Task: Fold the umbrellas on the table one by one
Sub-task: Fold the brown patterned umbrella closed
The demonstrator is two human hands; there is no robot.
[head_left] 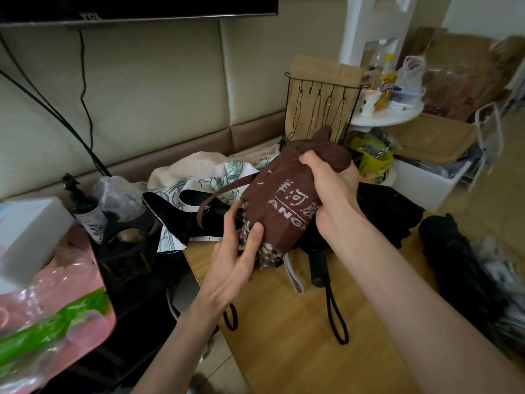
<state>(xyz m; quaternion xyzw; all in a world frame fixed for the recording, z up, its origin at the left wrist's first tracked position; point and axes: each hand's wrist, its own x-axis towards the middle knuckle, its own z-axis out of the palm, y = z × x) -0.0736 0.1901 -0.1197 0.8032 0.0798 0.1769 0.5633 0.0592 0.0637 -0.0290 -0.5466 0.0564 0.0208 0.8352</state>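
You face a cream padded wall (159,89) filling the upper left, with a dark screen (136,7) along the top edge and black cables (82,81) hanging down. The wooden desk (284,336) sits lower centre. A white round shelf (386,116) and cardboard boxes (434,135) stand upper right.

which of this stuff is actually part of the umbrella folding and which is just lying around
Part of the job:
brown umbrella, gripped by the left hand and right hand; black umbrella on the table; floral umbrella further back.

Just lying about:
wire rack; paper cup; white box; pink bag.
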